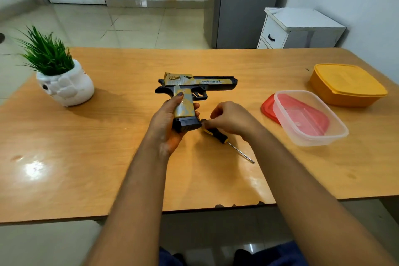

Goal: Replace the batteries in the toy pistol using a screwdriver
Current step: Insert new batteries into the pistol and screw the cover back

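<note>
While the head view is the only one on offer, it shows the whole bench plainly. The left hand [167, 124] grips the toy pistol [190, 90] by its grip, thumb laid up the near side and fingers wrapped round the far side, so the barrel points right and the butt faces the person; that hold seems chosen to steady the toy and bring the black base of the grip [187, 124] within reach, which is likely where the battery cover sits. The right hand [232, 120] hovers just beside that base, its fingers curled inward with the tips near the black corner; whether they touch it or pinch something small there cannot be told. The screwdriver [224, 139] lies flat on the table [108, 179] under and just in front of the right hand, black-and-yellow handle toward the pistol, shaft pointing away to the right, apparently parked close for the next pick-up. No hand holds it. To the right, a clear container [311, 117] rests partly on a red lid [267, 108], probably for loose parts, with an orange box [347, 85] behind. A potted plant [58, 71] stands well apart at the left.
</note>
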